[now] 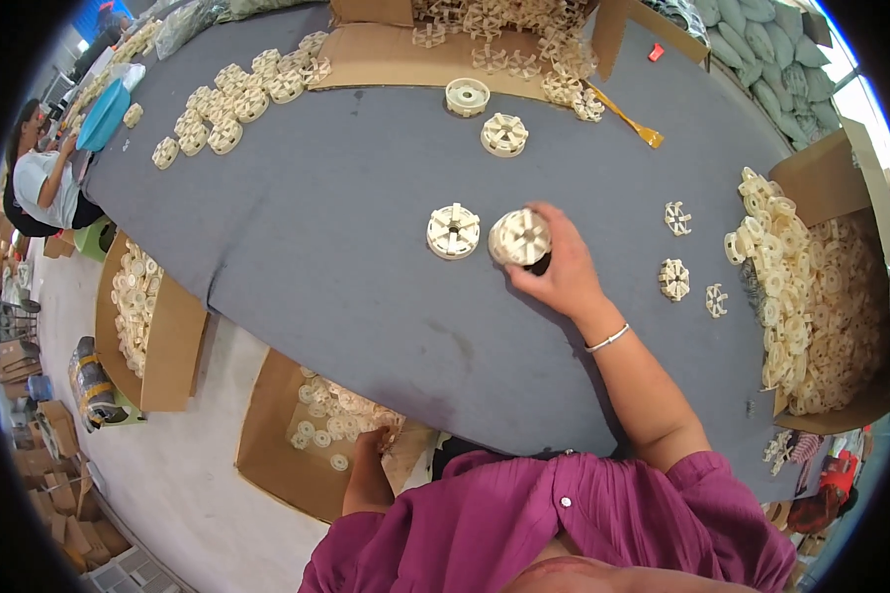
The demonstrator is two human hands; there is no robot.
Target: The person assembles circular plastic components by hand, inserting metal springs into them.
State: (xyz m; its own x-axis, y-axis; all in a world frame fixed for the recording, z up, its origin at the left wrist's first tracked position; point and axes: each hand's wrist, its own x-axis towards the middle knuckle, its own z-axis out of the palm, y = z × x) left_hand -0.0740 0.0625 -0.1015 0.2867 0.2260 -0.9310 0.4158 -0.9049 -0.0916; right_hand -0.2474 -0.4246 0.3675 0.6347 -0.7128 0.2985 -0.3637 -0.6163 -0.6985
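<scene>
Nearest is the purple shirt [485, 504], and at its left the near box [272, 425] of brown card, with pale discs [321, 405] inside. The left hand [374, 441] reaches into this box at its right side; its fingers are too dark and small to tell whether they are together or apart, or whether they grip a disc. Farther left, the left box [173, 351] is also filled with pale round parts.

On the right wrist is a bracelet [608, 338]. The right hand [562, 267] is over the middle of the grey table [346, 257], thumb and fingers clamped on the rim of the held wheel [520, 237], a cream one with a spoked top. I cannot tell whether that wheel touches the table. Near it on the left, a second wheel [454, 232] lies flat, spokes up. To the right are three loose spoked pieces [675, 280], and past them the right box [841, 183], heaped with cream rings [826, 306].

Farther off, a spoked wheel [505, 136] lies just beside an open wheel [467, 97]. Beyond to the left is a wheel cluster [225, 135]; to the right, an orange brush [645, 132]. At the far edge, the far box [376, 59] holds more spoked parts [504, 20]. Far left, another person [49, 188] is by a blue basin [103, 115]; far right are stacked sacks [761, 49].
</scene>
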